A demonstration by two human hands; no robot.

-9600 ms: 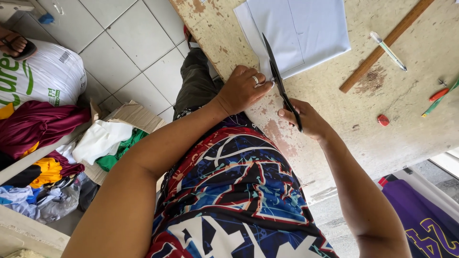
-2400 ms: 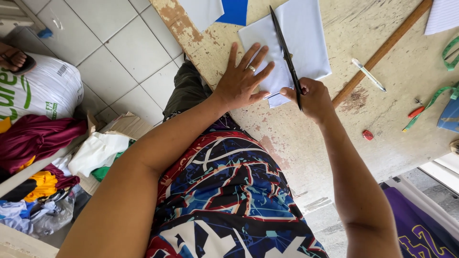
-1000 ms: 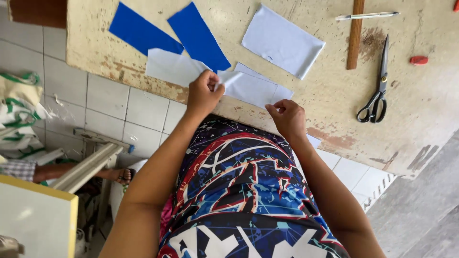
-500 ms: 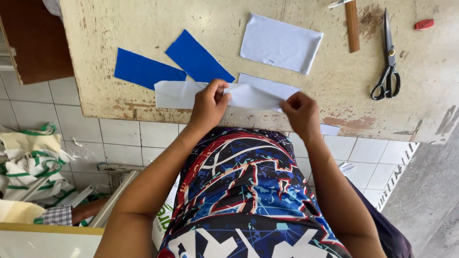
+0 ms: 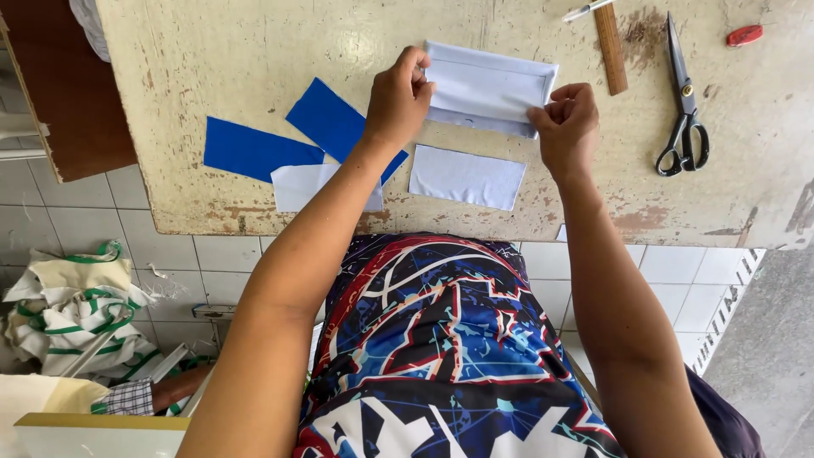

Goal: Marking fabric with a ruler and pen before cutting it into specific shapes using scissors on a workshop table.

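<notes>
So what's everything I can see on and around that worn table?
worn cream work table: one, paint chipped, fills the top
folded pale fabric piece: one, white-lilac, held over the table's middle
flat pale fabric rectangles: two, one near the front edge, one left of it
blue fabric strips: two, and, left of centre
black-handled scissors: one, lying shut at right
wooden ruler: one, brown, top
white pen: one, top edge
small red object: one, top right
green-and-white cloth heap: on the tiled floor, left
left hand: pinches the folded piece's left end
right hand: pinches its right end
</notes>
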